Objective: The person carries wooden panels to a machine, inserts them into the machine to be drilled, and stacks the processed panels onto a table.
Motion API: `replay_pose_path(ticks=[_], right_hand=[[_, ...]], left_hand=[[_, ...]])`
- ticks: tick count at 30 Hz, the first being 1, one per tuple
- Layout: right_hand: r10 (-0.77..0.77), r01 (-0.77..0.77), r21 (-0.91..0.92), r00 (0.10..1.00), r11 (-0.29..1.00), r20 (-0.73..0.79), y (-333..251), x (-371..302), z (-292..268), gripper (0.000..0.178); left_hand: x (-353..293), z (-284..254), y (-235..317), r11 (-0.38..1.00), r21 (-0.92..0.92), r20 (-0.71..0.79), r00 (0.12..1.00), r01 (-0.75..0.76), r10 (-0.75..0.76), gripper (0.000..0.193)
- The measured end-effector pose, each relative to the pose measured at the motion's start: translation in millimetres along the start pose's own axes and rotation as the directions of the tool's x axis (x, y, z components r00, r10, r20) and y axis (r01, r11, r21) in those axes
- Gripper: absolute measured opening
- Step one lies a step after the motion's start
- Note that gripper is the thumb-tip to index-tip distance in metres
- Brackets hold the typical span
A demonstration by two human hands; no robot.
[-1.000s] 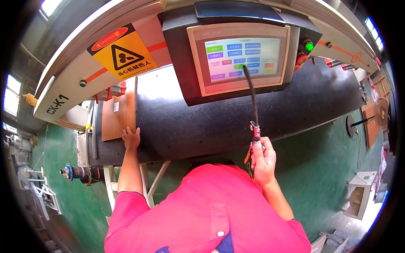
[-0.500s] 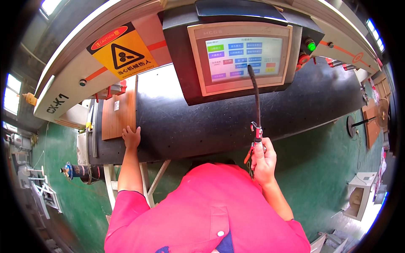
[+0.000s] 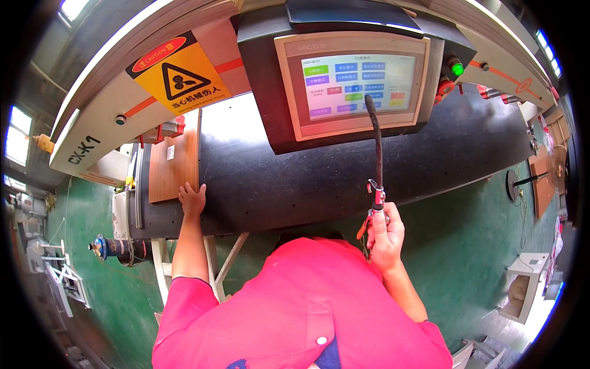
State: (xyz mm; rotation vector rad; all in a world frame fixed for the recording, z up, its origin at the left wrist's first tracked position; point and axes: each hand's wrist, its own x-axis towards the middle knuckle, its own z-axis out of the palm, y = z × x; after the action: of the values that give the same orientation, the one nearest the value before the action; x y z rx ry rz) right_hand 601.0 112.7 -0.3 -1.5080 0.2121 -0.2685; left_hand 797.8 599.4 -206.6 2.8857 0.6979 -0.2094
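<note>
one brown woodgrain board [image 3: 174, 157], left fingers [image 3: 189, 189] apart atop, right fingers [image 3: 394, 216] round slender tool [image 3: 378, 154]

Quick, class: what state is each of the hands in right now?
Left hand: open, fingers on the board.
Right hand: closed, holding the red tool.

Black worktable [image 3: 276, 190] with a brown panel [image 3: 175, 173] flat at its left
</note>
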Motion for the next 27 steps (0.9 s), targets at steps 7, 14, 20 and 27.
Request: replay_pose_path(ticks=[7,14,20,27], right_hand=[[0.083,-0.091,0.099,0.993,0.991,0.083,5,-2,-2,0.020],[0.174,-0.178,-0.021,0.925,0.984,0.339,2,-6,7,0.034],[0.184,-0.134,-0.140,0.869,0.981,0.459,23,-1,27,0.035],[0.296,-0.236,-0.187,0.850,0.953,0.435,11,3,52,0.036]], left_hand=[[-2,6,-18,0.918,0.128,-0.432,0.812,-0.376,0.393,0.055],[79,-34,-16,0.839,-0.542,-0.449,0.860,-0.045,-0.244,0.055],[135,-108,4,0.331,-0.858,-0.371,0.919,-0.394,0.131,0.066],[136,-124,28,0.046,-0.985,-0.161,0.983,-0.166,0.091,0.087]])
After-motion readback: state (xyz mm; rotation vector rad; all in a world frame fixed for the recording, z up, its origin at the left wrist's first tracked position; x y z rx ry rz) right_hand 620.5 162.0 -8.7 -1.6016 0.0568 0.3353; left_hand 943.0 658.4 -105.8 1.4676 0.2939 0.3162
